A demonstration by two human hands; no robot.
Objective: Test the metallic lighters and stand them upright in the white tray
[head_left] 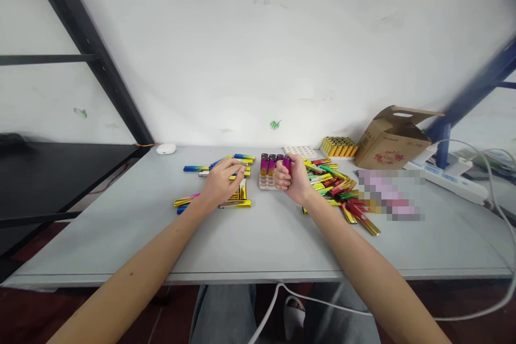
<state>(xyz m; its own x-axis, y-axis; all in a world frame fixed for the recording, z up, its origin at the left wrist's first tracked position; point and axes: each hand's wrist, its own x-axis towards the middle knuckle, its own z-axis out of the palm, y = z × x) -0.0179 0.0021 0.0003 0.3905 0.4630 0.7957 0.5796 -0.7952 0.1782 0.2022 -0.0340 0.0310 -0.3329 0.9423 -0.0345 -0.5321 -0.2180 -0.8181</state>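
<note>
Bare forearms (pixel 133 274) lie nearest, stretching over the grey tabletop (pixel 282 242) toward the two hands. The right hand (pixel 296 180) is curled closed around a purple cylinder (pixel 287 162), its dark top showing above the fingers, just beside the row of purple-and-gold cylinders (pixel 264 164) upright in a pale holed tray (pixel 267 183). The left hand (pixel 221 183) is over the flat metallic sleeves (pixel 194 169), palm down with fingers bent; whether it grips one, I cannot tell. More sleeves (pixel 342 188), red, green and gold, lie heaped beyond the right wrist. The held cylinder looks stiff, and probably has some weight for its size; its shiny side could slip, so it is best taken around the middle, between thumb and fingers. The sleeves look light, thin and easily creased, better pinched gently by an edge than squeezed.
</note>
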